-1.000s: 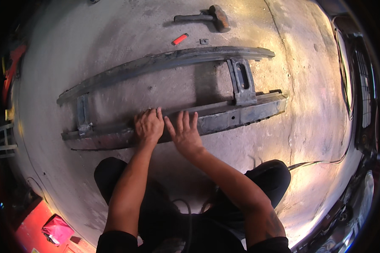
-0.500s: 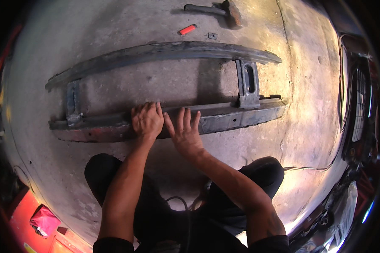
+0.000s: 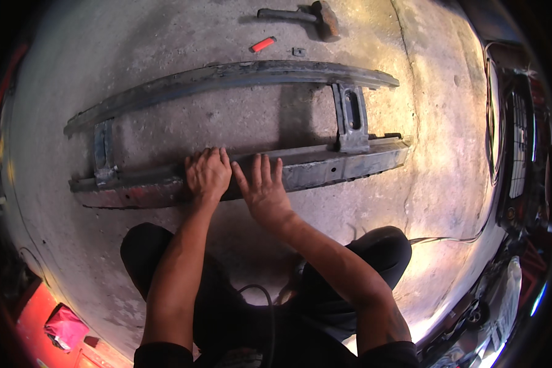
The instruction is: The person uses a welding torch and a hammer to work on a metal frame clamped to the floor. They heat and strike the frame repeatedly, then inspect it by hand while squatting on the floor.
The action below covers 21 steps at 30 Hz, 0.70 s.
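A long dark metal frame [image 3: 340, 162], with two roughly parallel beams joined by two short uprights, lies across the concrete floor before me. Its near beam has reddish, worn paint on the left part. Over the top edge of that beam, left of its middle, my left hand [image 3: 207, 176] bends its fingers and grips; the fingertips are partly hidden. Just to the right, my right hand [image 3: 265, 191] rests on the same beam with its fingers spread and pointing away from me. The two hands are close together, and the right one grasps nothing.
Beyond the far beam lie a hammer [image 3: 324, 22] with a rusty head, a small red bar-shaped object [image 3: 263, 44] and a small dark metal plate [image 3: 299, 52]. Cables [image 3: 451, 240] run along the right. A pink bundle [image 3: 66, 328] sits on a red surface at lower left.
The floor objects and the frame's right end appear slightly farther left, as the view has shifted a little. Both hands keep their places on the near beam.
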Each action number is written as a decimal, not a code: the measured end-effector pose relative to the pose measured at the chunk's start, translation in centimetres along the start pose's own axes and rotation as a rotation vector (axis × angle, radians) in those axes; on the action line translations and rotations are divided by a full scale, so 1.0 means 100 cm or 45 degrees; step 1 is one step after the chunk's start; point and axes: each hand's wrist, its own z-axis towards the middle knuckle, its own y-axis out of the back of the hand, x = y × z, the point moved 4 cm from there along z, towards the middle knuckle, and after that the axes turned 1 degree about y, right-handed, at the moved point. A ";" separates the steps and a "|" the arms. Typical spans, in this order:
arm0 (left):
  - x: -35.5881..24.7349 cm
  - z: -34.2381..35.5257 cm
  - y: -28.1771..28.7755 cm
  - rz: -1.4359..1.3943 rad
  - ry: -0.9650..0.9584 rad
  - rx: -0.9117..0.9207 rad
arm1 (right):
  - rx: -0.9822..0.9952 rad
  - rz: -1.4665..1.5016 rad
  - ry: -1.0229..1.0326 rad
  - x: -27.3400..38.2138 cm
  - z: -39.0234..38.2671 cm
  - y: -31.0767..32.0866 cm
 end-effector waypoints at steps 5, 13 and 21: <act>0.002 0.000 -0.002 -0.015 0.009 -0.015 | -0.084 0.282 0.105 -0.013 -0.013 -0.007; -0.001 0.000 0.002 -0.063 0.033 0.076 | -0.264 0.228 -0.020 -0.034 -0.022 -0.017; 0.005 0.000 0.000 -0.058 0.061 0.105 | -0.216 0.096 0.052 -0.020 0.021 -0.017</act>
